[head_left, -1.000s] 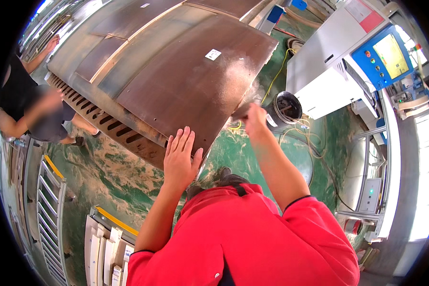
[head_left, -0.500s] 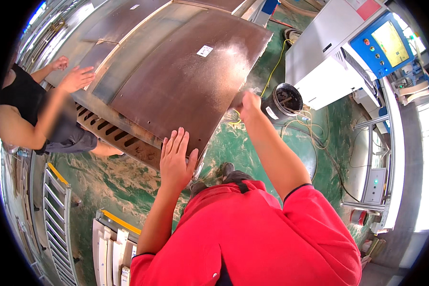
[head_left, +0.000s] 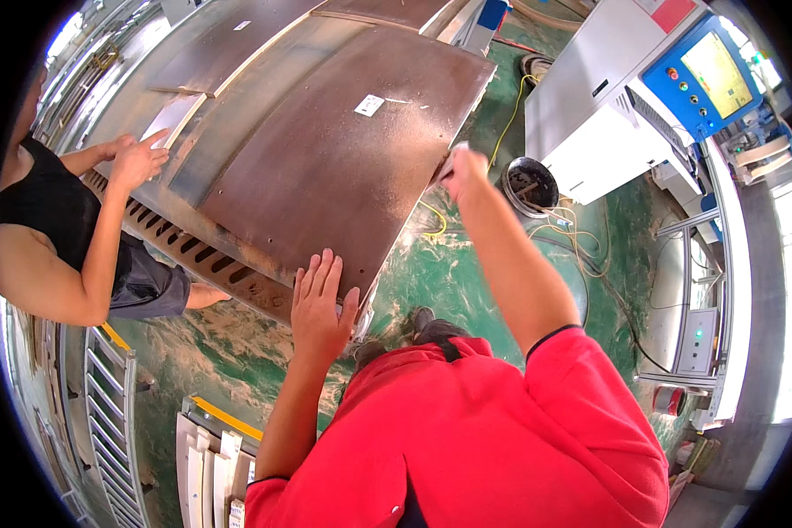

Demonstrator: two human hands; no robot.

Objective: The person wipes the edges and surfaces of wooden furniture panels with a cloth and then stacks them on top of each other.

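Note:
A large brown panel (head_left: 326, 158) lies flat on the machine bed, with a small white label (head_left: 369, 106) and a patch of pale dust on its surface. My left hand (head_left: 321, 304) rests open on the panel's near corner, fingers spread. At the panel's right edge, my right hand (head_left: 468, 172) is closed round something small that I cannot make out. That hand is smeared by motion.
A co-worker (head_left: 57, 211) in a black top stands at the bed's left side. A black bucket (head_left: 530, 187) stands right of the panel, by a white cabinet (head_left: 590, 97) with a blue control screen (head_left: 704, 77). Cables cross the dusty green floor; a rack of white strips (head_left: 211, 466) stands lower left.
My right hand has shifted a little along the panel's edge, while my left hand stays on the corner. The co-worker has leaned in and brought both hands together near a narrow panel.

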